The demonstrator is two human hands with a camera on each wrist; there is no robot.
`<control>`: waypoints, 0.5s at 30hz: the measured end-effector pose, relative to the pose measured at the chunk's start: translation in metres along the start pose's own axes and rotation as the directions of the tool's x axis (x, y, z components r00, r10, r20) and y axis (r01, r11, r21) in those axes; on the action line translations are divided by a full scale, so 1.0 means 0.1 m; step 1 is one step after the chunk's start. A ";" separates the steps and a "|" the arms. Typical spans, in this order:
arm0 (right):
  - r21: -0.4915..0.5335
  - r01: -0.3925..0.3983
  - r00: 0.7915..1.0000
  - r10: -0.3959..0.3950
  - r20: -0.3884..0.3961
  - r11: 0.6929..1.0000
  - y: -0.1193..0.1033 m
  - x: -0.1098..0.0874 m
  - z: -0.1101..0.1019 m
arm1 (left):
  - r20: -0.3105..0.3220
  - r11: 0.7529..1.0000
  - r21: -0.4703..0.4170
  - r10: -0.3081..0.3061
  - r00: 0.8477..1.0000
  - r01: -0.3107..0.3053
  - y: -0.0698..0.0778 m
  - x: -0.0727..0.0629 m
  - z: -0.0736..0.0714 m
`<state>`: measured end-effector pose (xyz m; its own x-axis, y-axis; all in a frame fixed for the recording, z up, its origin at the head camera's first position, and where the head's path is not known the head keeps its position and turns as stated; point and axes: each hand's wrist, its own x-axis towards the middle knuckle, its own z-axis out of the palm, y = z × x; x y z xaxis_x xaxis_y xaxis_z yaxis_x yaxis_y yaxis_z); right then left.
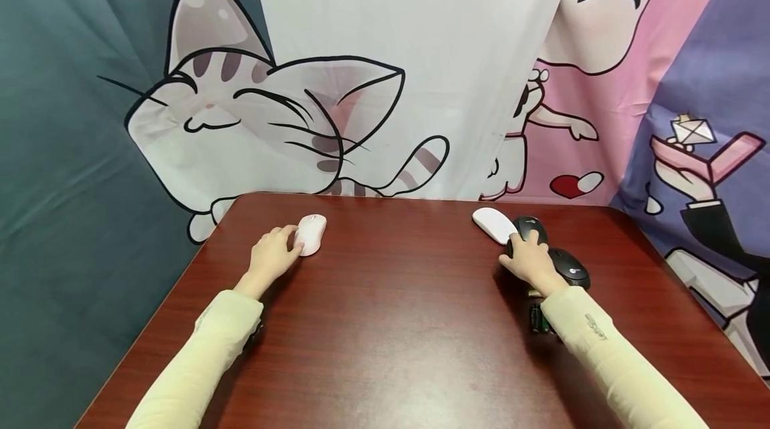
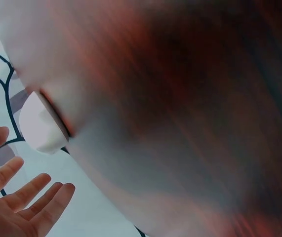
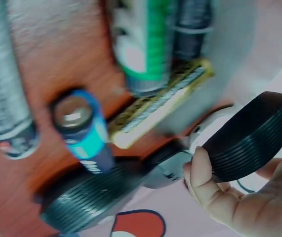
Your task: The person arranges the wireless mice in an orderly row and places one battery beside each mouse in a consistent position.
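Note:
My left hand (image 1: 271, 258) is at the left side of a white mouse (image 1: 311, 235) in the head view. In the left wrist view its fingers are spread, apart from the mouse's outline. With thumb and fingers, my right hand (image 1: 529, 260) grips a black mouse (image 3: 254, 138) with a ribbed side, seen tilted in the right wrist view. From above, that hand hides much of what lies under it. Dark mouse casing (image 1: 531, 225) shows beyond its fingertips. Another black mouse (image 1: 570, 268) lies to the right of the hand.
A second white mouse (image 1: 493, 224) lies left of the dark ones. Near the right wrist stand battery-like cylinders (image 1: 535, 317), among them a green one (image 3: 150, 39) and a blue one (image 3: 89, 128), with a gold-coloured strip (image 3: 155, 111). A printed curtain (image 1: 421, 28) hangs behind the brown table (image 1: 391, 322).

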<state>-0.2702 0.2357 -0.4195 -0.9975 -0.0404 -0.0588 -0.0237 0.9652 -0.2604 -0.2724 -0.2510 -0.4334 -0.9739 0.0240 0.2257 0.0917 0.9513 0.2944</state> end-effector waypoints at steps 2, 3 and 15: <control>-0.001 0.020 1.000 -0.020 -0.023 1.000 -0.08 0.01 -0.01 | 0.004 1.000 0.003 -0.003 1.000 0.003 0.00 -0.01 0.00; -0.003 0.029 0.999 -0.029 -0.037 1.000 -0.12 0.02 -0.02 | 0.005 1.000 0.004 -0.003 1.000 0.003 0.00 -0.02 -0.01; 0.055 0.135 0.983 -0.127 -0.131 0.989 -0.79 0.22 -0.06 | -0.019 1.000 0.025 0.005 1.000 -0.004 0.01 -0.08 -0.05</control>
<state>-0.2911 0.1601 -0.3940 -0.9866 -0.1281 0.1015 -0.1542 0.9352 -0.3188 -0.2637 -0.2521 -0.4306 -0.9694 0.0226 0.2446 0.0905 0.9585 0.2702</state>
